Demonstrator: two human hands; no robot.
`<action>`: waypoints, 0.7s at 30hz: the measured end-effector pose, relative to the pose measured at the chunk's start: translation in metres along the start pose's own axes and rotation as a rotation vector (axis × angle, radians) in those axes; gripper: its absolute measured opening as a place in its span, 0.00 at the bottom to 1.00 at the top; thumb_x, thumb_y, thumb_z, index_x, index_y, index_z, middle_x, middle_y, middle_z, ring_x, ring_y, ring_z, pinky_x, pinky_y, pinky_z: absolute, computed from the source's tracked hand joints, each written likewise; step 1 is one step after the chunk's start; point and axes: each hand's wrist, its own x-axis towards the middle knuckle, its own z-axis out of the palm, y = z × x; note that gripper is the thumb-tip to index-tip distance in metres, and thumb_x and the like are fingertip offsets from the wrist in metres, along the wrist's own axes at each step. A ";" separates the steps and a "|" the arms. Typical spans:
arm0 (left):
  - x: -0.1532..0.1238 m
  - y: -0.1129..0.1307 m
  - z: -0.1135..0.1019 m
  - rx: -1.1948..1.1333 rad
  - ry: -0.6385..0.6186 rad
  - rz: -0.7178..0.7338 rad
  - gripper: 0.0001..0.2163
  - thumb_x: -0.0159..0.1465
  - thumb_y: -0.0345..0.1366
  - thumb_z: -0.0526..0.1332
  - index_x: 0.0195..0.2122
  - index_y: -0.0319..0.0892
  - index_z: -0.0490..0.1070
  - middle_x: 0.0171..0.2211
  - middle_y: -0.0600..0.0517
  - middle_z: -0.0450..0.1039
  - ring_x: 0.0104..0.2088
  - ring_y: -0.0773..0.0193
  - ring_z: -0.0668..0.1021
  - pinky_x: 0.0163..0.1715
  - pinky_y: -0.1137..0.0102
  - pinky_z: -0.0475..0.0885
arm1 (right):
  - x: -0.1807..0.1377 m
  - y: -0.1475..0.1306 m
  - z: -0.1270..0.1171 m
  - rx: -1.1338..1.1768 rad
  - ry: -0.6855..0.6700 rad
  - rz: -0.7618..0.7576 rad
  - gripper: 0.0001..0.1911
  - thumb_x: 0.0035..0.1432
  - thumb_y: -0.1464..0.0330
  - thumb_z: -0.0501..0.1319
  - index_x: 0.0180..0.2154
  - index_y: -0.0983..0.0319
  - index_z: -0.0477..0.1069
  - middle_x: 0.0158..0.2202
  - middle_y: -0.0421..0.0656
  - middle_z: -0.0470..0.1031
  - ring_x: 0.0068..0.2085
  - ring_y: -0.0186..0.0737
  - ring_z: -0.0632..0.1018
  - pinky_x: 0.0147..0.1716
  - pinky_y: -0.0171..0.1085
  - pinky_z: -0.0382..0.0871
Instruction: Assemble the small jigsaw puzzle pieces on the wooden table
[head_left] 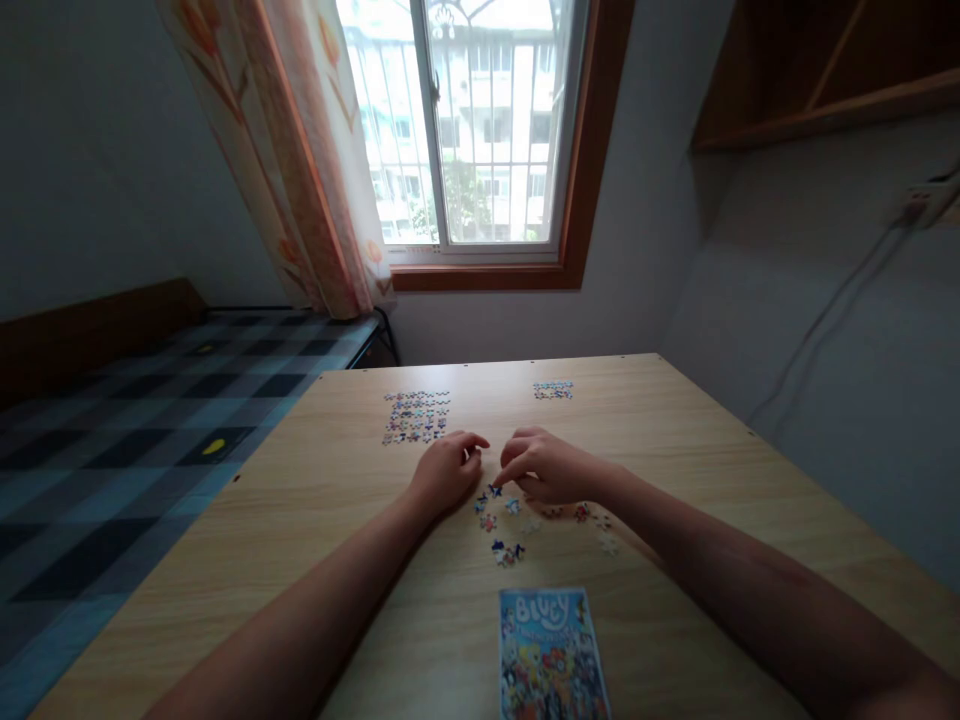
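On the table, my left hand (448,472) rests with its fingers loosely apart and nothing in them, left of the loose jigsaw pieces. Across from it, my right hand (551,466) reaches in from the right, one finger stretched down to a dark blue jigsaw piece (495,490); I see no grip around it. More loose pieces lie near and below the hands, among them a pinkish piece (488,522), a light blue one (512,506) and a dark blue and white cluster (508,553). Some pieces are partly hidden by my right hand and forearm.
Rows of pieces (416,417) lie at the table's far left, with a smaller group (553,390) at the far right. A picture box or card marked "Bluey" (553,655) lies in front. A checked bed (187,400) stands left; a window (487,150) is ahead.
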 end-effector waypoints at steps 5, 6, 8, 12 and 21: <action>0.000 0.000 0.000 -0.006 0.001 -0.002 0.13 0.59 0.28 0.57 0.40 0.45 0.80 0.36 0.51 0.79 0.36 0.61 0.78 0.42 0.67 0.71 | 0.000 -0.004 -0.003 0.010 -0.020 0.024 0.20 0.52 0.80 0.59 0.40 0.55 0.82 0.34 0.41 0.78 0.37 0.39 0.73 0.46 0.42 0.65; 0.000 0.000 0.000 -0.005 0.002 -0.003 0.13 0.59 0.28 0.57 0.40 0.45 0.80 0.36 0.51 0.79 0.36 0.61 0.78 0.42 0.67 0.71 | -0.001 -0.004 -0.006 0.020 -0.038 0.040 0.20 0.53 0.79 0.59 0.40 0.56 0.82 0.34 0.42 0.78 0.37 0.39 0.73 0.45 0.41 0.66; -0.001 0.000 0.000 -0.005 0.004 -0.004 0.13 0.59 0.28 0.57 0.39 0.44 0.80 0.35 0.51 0.79 0.36 0.61 0.78 0.42 0.67 0.71 | -0.002 -0.005 -0.012 0.048 -0.104 0.084 0.17 0.55 0.78 0.60 0.41 0.57 0.82 0.33 0.42 0.78 0.36 0.38 0.74 0.42 0.38 0.67; -0.001 -0.001 0.001 -0.018 0.007 0.008 0.12 0.60 0.29 0.57 0.39 0.44 0.79 0.37 0.51 0.79 0.37 0.61 0.78 0.42 0.67 0.71 | -0.002 -0.012 -0.029 0.094 -0.304 0.158 0.13 0.56 0.74 0.63 0.42 0.58 0.82 0.31 0.41 0.78 0.30 0.34 0.74 0.34 0.35 0.66; 0.000 -0.001 0.002 -0.025 0.013 -0.004 0.13 0.59 0.29 0.56 0.39 0.44 0.79 0.36 0.50 0.79 0.36 0.61 0.77 0.42 0.66 0.71 | 0.003 -0.031 -0.013 0.028 -0.219 0.145 0.13 0.62 0.72 0.61 0.46 0.57 0.80 0.38 0.43 0.80 0.34 0.35 0.75 0.35 0.35 0.65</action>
